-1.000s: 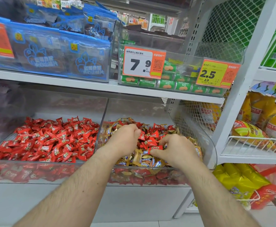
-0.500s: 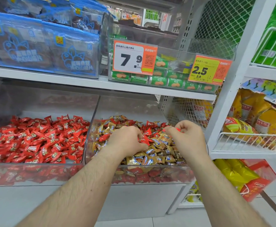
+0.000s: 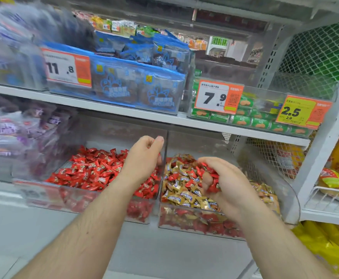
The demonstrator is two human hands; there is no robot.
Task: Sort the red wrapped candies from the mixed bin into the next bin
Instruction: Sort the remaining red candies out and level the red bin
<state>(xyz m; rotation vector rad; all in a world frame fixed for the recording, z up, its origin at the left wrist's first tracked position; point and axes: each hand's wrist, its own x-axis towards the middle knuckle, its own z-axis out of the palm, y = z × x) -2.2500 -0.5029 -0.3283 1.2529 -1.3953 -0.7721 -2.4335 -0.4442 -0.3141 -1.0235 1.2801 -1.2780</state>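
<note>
Two clear bins stand side by side on the lower shelf. The left bin [image 3: 84, 200] holds only red wrapped candies [image 3: 96, 170]. The mixed bin [image 3: 186, 224] on the right holds gold candies [image 3: 184, 195] with red ones among them. My left hand [image 3: 144, 158] is raised over the right edge of the left bin, beside the divider, fingers curled, a bit of red showing between them. My right hand [image 3: 229, 186] hovers over the mixed bin, closed on a small bunch of red candies [image 3: 212, 180].
A white shelf board [image 3: 124, 113] runs just above the bins, carrying blue bags [image 3: 136, 85] and green biscuit packs [image 3: 243, 120] behind price tags. Purple bags [image 3: 13, 129] sit at the left. Right of the white upright, a wire basket [image 3: 329, 200] holds yellow bags.
My left hand has lifted out of the mixed bin and gone left to the red bin's edge. My right hand has come down over the mixed bin with red candies. The view has swung left.
</note>
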